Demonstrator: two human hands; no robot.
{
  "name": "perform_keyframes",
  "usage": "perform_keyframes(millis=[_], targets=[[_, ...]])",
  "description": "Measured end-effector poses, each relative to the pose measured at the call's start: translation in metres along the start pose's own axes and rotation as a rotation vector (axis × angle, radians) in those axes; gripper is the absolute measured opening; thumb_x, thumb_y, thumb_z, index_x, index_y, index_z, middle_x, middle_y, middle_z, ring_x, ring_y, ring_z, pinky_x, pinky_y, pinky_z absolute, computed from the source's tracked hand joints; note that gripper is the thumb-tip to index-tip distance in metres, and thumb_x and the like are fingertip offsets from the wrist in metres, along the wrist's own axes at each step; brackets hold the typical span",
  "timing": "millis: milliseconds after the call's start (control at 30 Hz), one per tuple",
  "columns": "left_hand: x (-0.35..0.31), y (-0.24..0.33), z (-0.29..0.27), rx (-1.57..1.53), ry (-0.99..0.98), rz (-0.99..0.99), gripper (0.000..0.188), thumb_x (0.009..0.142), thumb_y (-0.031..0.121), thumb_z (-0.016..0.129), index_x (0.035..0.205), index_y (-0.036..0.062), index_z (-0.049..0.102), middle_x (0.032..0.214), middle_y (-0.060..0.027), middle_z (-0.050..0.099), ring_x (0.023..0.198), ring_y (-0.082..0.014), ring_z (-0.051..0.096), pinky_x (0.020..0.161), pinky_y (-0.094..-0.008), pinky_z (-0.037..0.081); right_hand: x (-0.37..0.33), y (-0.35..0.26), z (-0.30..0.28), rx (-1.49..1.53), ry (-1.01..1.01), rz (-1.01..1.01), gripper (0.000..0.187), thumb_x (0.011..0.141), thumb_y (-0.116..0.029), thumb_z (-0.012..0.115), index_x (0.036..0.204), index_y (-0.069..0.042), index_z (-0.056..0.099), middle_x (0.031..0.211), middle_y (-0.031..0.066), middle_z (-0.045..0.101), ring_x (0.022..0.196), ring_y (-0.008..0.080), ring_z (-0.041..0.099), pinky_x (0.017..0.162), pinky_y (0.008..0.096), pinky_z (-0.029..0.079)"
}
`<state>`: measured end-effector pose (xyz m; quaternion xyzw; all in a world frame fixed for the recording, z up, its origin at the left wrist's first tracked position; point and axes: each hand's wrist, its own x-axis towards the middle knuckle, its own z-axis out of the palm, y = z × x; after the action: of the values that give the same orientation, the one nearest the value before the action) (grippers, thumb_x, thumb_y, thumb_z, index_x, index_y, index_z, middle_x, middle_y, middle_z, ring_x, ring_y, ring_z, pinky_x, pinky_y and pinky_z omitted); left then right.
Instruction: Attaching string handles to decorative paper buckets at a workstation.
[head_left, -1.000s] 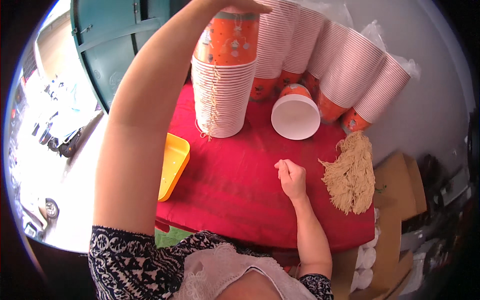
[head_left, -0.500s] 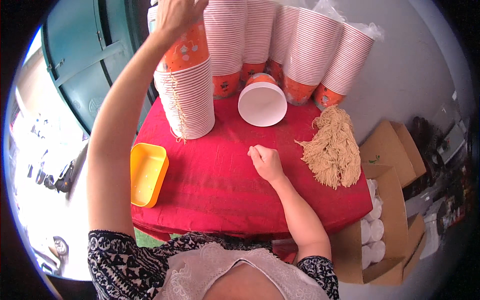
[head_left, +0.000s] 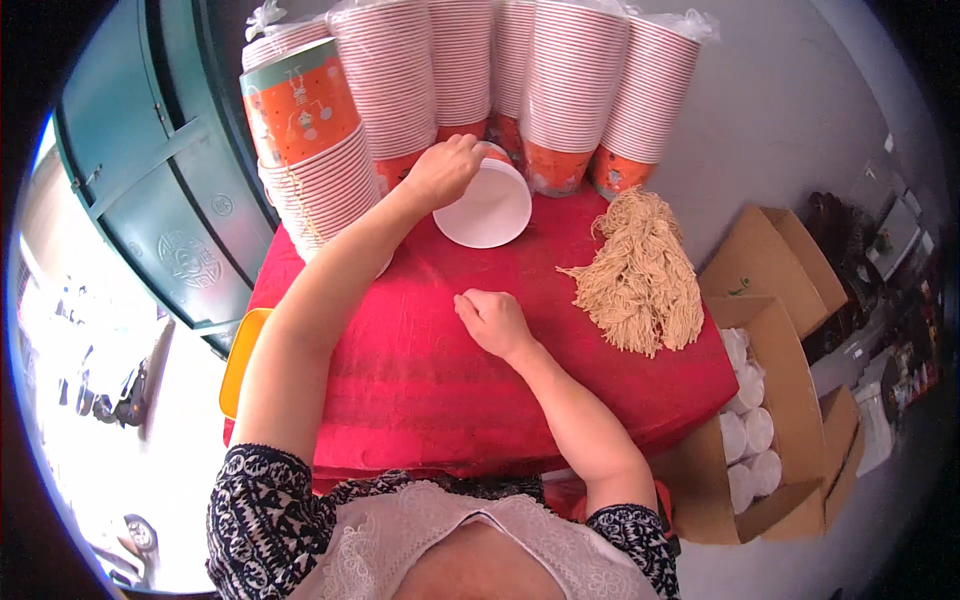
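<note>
A white paper bucket (head_left: pixel 485 212) with an orange outside lies tipped on the red cloth, its mouth toward me. My left hand (head_left: pixel 447 174) is at its upper left rim, fingers curled together over the edge and hiding part of it. Nearer to me, my right hand (head_left: pixel 494 321) rests above the cloth in a loose fist; whatever might be inside it is hidden. On the left stands a tall stack of nested paper buckets (head_left: pixel 312 190), with an orange and green one on top. Tan strings hang down its side, partly behind my left forearm.
Several plastic-wrapped bucket stacks (head_left: pixel 575 90) line the table's back. A bundle of tan yarn (head_left: pixel 640 280) lies at the right of the red cloth (head_left: pixel 420 400). A yellow tray (head_left: pixel 240 365) is partly behind my left arm. An open cardboard box (head_left: pixel 790 380) holding white containers stands right of the table.
My left hand has left the top of the left stack and come right and nearer, to the tipped bucket. My right hand stays closed. The whole view has shifted somewhat.
</note>
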<state>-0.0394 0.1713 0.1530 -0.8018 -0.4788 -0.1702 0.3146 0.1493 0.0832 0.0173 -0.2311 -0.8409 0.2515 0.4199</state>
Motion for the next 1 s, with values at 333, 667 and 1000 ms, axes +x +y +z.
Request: perform_keyframes(millis=[333,667,1000], targets=[[0.000,0.009,0.031,0.029,0.094,-0.154,0.016,0.074,-0.002,0.056,0.090,-0.0008,0.052,0.091,-0.0169,0.059,0.087,-0.0326,0.062,0.071,-0.0415,0.054,0.000,-0.001,-0.003,-0.036,-0.015,0.006,0.031,0.091,-0.022,0.056,0.069,0.000,0.058,0.065,0.0228,0.060,0.061,0.0412,0.061,0.055,0.0504,0.047],[-0.005,0.008,0.019,-0.005,-0.074,-0.221,0.013,0.080,0.000,0.052,0.093,-0.0001,0.053,0.093,-0.0186,0.058,0.089,-0.0367,0.060,0.074,-0.0463,0.051,-0.001,0.000,-0.001,-0.007,-0.041,0.026,0.031,0.092,-0.021,0.057,0.070,0.000,0.058,0.067,0.0226,0.059,0.063,0.0405,0.061,0.055,0.0479,0.046],[-0.015,0.019,-0.010,-0.120,-0.172,-0.224,0.020,0.075,0.001,0.057,0.094,0.0036,0.053,0.078,-0.0195,0.065,0.080,-0.0372,0.065,0.067,-0.0484,0.051,-0.002,0.007,0.003,0.034,-0.042,0.025,0.033,0.092,-0.023,0.056,0.069,0.000,0.057,0.066,0.0237,0.059,0.062,0.0420,0.060,0.055,0.0505,0.046]])
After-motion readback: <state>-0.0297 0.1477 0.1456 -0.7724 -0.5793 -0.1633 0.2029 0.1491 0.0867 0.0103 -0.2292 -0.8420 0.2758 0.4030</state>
